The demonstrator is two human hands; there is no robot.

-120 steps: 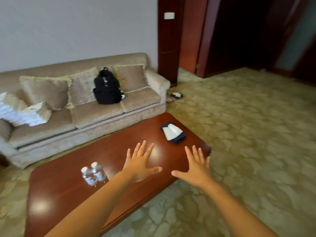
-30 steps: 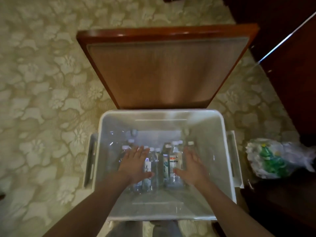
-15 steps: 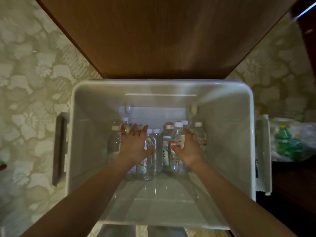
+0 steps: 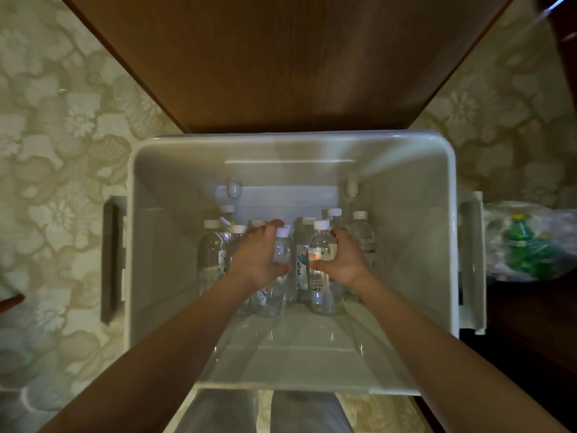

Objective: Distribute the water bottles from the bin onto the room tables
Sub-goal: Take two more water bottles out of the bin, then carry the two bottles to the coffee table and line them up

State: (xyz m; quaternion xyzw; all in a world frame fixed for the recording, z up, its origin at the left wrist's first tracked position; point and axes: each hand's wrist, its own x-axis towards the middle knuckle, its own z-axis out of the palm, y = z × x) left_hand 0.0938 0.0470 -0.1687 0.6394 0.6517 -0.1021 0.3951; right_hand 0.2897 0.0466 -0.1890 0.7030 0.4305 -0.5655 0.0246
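Bottles of water (image 4: 214,249) stood clustered on the floor of the white plastic bin (image 4: 290,138), toward its far wall. The left hand (image 4: 257,260) curled round one white-capped bottle (image 4: 281,250) and the right hand (image 4: 345,264) round a red-labelled bottle (image 4: 321,245) beside it, both upright among the cluster.

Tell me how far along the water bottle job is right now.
Done: nothing visible; the part of the wooden table in view shows no bottle. In hand: the left hand grips one bottle and the right hand another bottle, both inside the bin. Left: carrying these two to a table, plus several more bottles standing in the bin.
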